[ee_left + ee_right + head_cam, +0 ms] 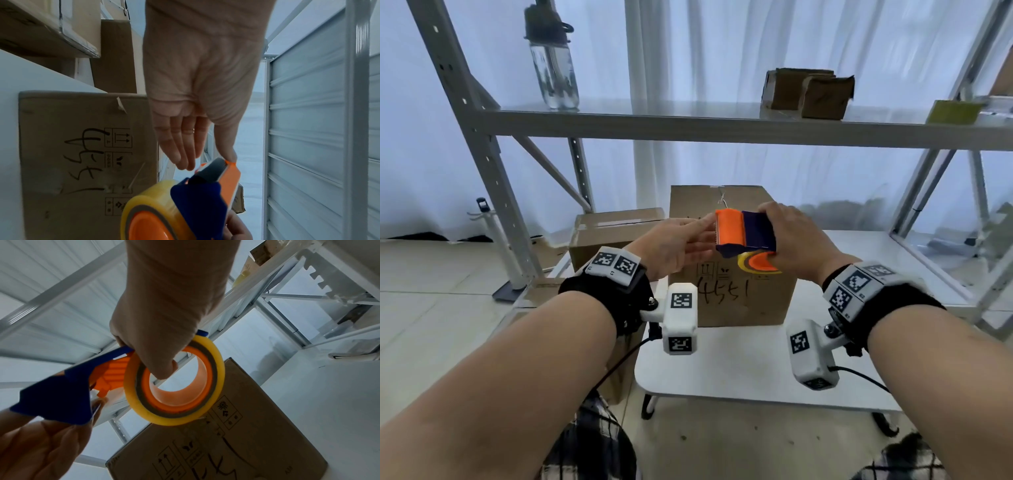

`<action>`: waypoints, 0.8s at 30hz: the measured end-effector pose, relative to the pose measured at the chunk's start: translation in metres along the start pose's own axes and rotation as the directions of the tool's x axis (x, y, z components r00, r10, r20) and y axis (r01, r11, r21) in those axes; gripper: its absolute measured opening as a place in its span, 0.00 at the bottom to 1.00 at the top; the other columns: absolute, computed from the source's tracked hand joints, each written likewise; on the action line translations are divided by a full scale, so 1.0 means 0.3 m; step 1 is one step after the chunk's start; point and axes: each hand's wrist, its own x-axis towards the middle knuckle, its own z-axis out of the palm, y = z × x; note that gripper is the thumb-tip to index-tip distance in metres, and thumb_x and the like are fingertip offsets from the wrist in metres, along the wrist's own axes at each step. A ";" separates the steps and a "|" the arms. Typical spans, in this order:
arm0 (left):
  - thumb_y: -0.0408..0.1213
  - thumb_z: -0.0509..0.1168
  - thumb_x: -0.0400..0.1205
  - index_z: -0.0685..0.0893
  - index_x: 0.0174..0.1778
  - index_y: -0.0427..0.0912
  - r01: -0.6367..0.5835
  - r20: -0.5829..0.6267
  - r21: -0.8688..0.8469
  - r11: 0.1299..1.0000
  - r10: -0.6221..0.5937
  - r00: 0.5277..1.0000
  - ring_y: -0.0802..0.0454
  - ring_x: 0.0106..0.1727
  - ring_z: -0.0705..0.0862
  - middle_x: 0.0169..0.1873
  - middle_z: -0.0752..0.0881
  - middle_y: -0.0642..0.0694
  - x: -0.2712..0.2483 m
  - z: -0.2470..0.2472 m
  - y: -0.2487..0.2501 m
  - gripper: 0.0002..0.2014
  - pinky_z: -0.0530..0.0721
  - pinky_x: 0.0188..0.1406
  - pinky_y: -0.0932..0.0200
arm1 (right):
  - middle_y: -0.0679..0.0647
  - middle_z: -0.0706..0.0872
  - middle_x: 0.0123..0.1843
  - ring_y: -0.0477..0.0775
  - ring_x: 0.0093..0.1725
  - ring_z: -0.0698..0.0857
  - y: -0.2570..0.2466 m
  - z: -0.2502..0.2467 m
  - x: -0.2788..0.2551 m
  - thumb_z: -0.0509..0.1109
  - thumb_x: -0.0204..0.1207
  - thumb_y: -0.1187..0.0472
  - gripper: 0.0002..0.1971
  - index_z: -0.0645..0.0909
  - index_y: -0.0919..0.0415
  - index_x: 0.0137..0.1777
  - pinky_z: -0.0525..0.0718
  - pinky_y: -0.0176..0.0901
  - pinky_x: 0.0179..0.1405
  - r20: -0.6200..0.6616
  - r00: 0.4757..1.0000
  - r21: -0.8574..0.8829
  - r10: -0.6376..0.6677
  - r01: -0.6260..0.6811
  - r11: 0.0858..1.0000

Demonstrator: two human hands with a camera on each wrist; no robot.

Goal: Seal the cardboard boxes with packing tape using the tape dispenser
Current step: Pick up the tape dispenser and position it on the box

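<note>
A brown cardboard box (739, 301) marked "4551" stands on a low white table (739, 370); it also shows in the wrist views as the box (72, 146) and the box (236, 443). In front of its top edge my right hand (791, 236) grips an orange and blue tape dispenser (744, 231), thumb through the core of the yellowish tape roll (174, 419). My left hand (688, 240) reaches with straight fingers to the dispenser's orange cutter end. In the left wrist view the thumb tip touches that orange tip of the dispenser (205, 194). No pulled tape strip shows clearly.
A second cardboard box (613, 233) sits behind and to the left. A metal shelf (688, 126) overhead carries a water bottle (553, 68) and small cardboard boxes (811, 90). Rack posts (482, 154) stand at the left, another rack frame (945, 205) at the right.
</note>
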 end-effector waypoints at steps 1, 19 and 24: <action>0.43 0.65 0.82 0.84 0.53 0.36 -0.007 0.008 -0.019 1.000 0.007 1.000 0.51 0.43 0.88 0.41 0.89 0.44 0.002 -0.008 -0.004 0.13 0.88 0.46 0.58 | 0.50 0.75 0.57 0.46 0.52 0.69 0.000 0.002 0.003 0.79 0.66 0.57 0.32 0.68 0.58 0.68 0.69 0.40 0.54 -0.001 1.000 -0.006 -0.011 0.011 1.000; 0.27 0.65 0.81 0.82 0.46 0.35 0.167 -0.117 0.103 0.981 -0.155 0.981 0.55 0.33 0.84 0.34 0.87 0.43 0.078 -0.040 -0.062 0.02 0.85 0.31 0.67 | 0.50 0.74 0.52 0.52 0.51 0.74 0.041 0.138 0.036 0.77 0.65 0.61 0.30 0.70 0.61 0.66 0.67 0.39 0.49 0.054 0.998 0.110 0.014 -0.020 0.994; 0.24 0.67 0.79 0.82 0.48 0.34 0.234 -0.171 0.217 0.948 -0.199 0.965 0.58 0.31 0.86 0.35 0.87 0.43 0.074 -0.067 -0.076 0.05 0.83 0.27 0.68 | 0.53 0.78 0.57 0.54 0.54 0.77 0.033 0.166 0.057 0.80 0.64 0.54 0.33 0.69 0.58 0.67 0.76 0.46 0.56 0.154 0.987 0.077 -0.044 0.033 0.997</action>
